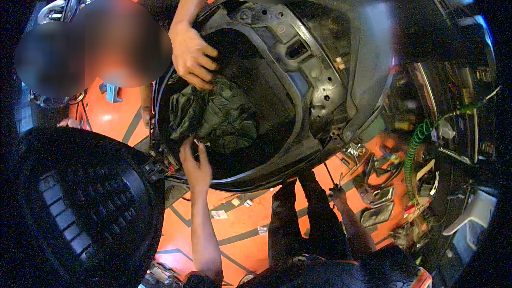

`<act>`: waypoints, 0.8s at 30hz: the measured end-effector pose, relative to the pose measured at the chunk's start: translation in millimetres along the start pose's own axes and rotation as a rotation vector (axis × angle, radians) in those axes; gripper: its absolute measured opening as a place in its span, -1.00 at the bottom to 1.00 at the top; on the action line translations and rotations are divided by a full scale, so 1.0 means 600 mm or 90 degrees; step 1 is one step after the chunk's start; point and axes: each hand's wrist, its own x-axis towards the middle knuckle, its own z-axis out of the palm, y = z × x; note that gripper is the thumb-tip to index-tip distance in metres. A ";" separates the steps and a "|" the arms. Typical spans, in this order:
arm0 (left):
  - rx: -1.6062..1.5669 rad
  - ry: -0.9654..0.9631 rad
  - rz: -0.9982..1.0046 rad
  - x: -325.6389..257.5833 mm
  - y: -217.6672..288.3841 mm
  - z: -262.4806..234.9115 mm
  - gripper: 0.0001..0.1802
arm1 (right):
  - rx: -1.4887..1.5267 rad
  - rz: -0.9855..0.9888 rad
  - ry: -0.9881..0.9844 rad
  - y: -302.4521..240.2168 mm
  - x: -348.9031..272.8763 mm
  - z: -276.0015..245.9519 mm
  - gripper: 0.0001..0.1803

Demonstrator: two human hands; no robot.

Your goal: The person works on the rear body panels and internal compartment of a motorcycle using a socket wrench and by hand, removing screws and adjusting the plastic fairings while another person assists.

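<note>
My left hand is at the near rim of a large oval opening in a dark vehicle body. Its thumb and fingers come together around a small pale thing, too small to name. Just beyond it, inside the opening, lies a crumpled black plastic sheet or bag. Low on the right, my right hand hangs beside my leg, fingers wrapped around a thin metal tool whose kind I cannot make out. Another person's hand reaches in from the far side, fingers bent just over the black plastic.
A black ribbed panel stands out at the left, by a hinge. On the right are a coiled green hose, dark trays and scattered tools. Paper scraps lie on the orange floor.
</note>
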 end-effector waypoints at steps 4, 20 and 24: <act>-0.017 -0.053 0.001 -0.057 -0.012 0.030 -0.69 | -0.406 -0.092 0.116 -0.015 -0.030 0.030 -0.59; -0.147 0.146 -0.047 -0.075 -0.047 0.070 -0.84 | -0.467 0.054 -0.006 0.005 0.059 0.014 -0.73; -0.175 0.173 -0.044 -0.078 -0.042 0.062 -0.89 | -0.709 0.077 0.034 -0.011 0.050 0.076 -0.73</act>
